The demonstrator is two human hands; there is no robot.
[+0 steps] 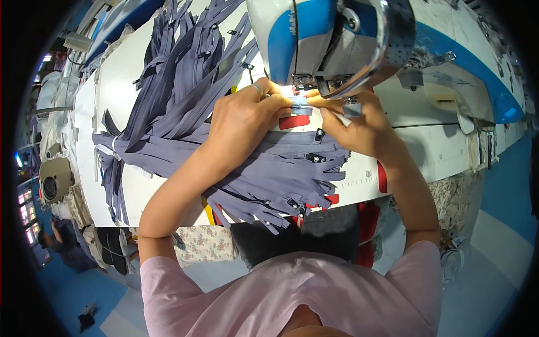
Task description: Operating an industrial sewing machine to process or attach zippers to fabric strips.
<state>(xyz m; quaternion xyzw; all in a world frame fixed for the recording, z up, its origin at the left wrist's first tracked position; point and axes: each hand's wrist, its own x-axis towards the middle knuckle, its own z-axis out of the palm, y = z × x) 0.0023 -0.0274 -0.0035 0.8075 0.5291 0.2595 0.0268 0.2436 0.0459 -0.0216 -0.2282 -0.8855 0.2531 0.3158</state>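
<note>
**Small blue-grey fabric piece at machine head, both hands on work**

Fabric piece (302,106): in the bright patch of light beneath the sewing machine (282,42), between the two hands. Left hand (238,121): thumb and fingers drawn close together at the piece's left end; ring on one finger. Right hand (362,123): narrow, fingers angled in at the right end. Pinch or flat press: cannot tell for either, glare and fingers obscure contact. Red patch (293,122) just below the piece. Grey-purple zippers (264,171) fanned under the left forearm, a second bundle (174,84) beyond; all on white table (412,149).
</note>
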